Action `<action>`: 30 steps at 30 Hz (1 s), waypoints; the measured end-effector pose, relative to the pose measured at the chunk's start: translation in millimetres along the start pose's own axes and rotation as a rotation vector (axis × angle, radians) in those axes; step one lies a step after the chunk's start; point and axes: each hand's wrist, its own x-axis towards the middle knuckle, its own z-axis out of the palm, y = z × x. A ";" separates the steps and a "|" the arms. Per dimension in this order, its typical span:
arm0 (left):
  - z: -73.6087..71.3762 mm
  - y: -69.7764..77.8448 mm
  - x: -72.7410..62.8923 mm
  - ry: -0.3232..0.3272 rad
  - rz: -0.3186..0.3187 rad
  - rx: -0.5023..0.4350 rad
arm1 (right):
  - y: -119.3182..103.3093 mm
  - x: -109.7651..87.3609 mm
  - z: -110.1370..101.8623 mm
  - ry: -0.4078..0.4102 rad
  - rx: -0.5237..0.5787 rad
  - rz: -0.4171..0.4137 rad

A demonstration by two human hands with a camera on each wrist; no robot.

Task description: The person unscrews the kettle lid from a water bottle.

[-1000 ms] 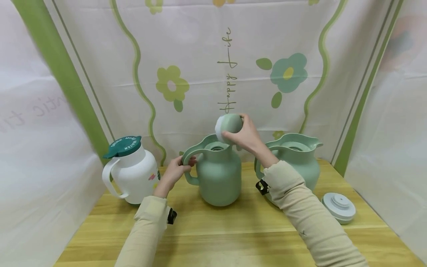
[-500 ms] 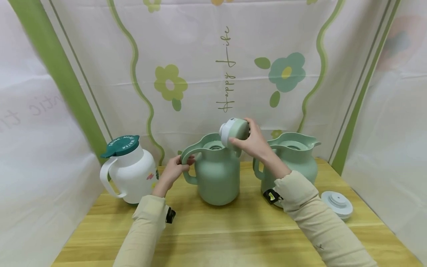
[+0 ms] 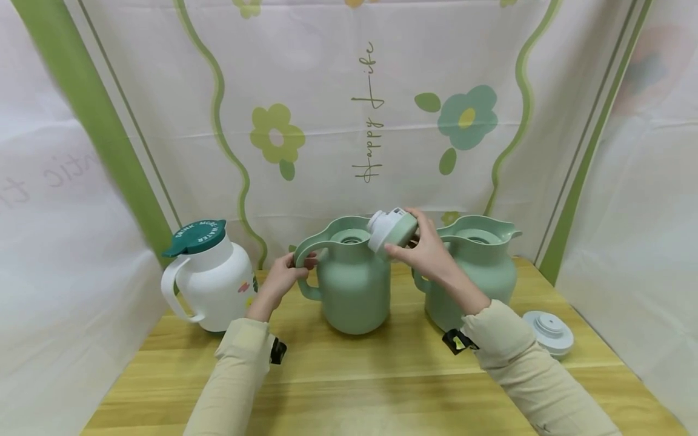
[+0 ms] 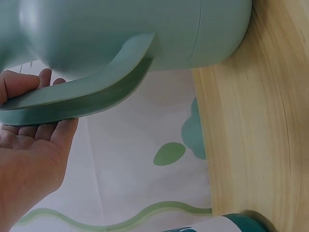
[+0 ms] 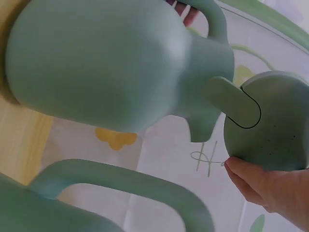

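Observation:
A sage-green thermos jug point(image 3: 354, 293) stands upright mid-table, its mouth uncovered. My left hand point(image 3: 279, 281) grips its handle; in the left wrist view the thumb and fingers lie round the handle point(image 4: 101, 92). Between thumb and fingers, my right hand point(image 3: 431, 251) holds a lid point(image 3: 394, 230), white underneath and green on top. The lid is tilted, its white plug side facing up and left, next to the jug's right rim. In the right wrist view, the lid's green top with a rounded tab point(image 5: 236, 104) faces the camera. Whether lid and rim touch, I cannot tell.
A second green jug point(image 3: 485, 278), also uncovered, stands at the right behind my right forearm. Another lid point(image 3: 551, 333) lies with its white side up near the right table edge. At the left stands a white jug point(image 3: 215, 287) with a dark green lid. A printed curtain hangs behind.
My right hand has brought the lid rightward and down from above the jug's mouth, turning its white underside upward. The left hand stays on the handle.

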 end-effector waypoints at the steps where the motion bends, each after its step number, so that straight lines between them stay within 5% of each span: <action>1: 0.1 -0.1 0.3 0.000 0.003 0.004 | 2.2 -1.3 0.1 -0.003 0.002 0.001; 13: 0.4 -0.5 -0.4 0.001 0.003 -0.006 | 24.6 -19.3 0.9 -0.005 -0.057 0.074; 23: 0.5 -1.5 -0.1 0.003 0.007 -0.009 | 40.0 -26.2 7.4 -0.030 -0.003 0.012; 30: 0.2 -2.1 0.6 0.003 0.005 -0.005 | 47.5 -32.5 11.9 -0.024 -0.107 0.077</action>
